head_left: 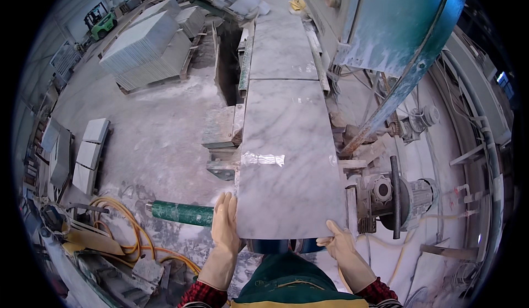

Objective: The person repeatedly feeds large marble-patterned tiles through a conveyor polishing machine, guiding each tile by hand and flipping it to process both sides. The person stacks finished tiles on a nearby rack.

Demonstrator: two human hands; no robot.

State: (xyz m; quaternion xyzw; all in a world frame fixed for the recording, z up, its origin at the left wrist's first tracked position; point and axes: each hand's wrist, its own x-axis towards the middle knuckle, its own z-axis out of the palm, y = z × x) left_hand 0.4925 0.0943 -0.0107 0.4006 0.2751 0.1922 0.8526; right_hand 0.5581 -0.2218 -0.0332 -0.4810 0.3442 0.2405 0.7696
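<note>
A long pale grey-veined marble slab (289,159) lies flat on a conveyor, its near end close to my body. Another marble slab (282,43) sits beyond it, end to end with a thin seam between. My left hand (223,225), in a cream glove, rests along the near slab's left edge, fingers stretched out straight. At the near right corner my right hand (341,247), gloved alike, holds the slab's edge between thumb and fingers; part of its grip is hidden. Blue rollers (270,245) show beneath the near end.
A green roller bar (184,212) juts out at left, above coiled yellow hoses (129,225). Stacked slabs (149,49) stand at far left, with a green forklift (101,21) beyond. Right of the conveyor are a motor (397,197) and a large teal machine housing (397,27).
</note>
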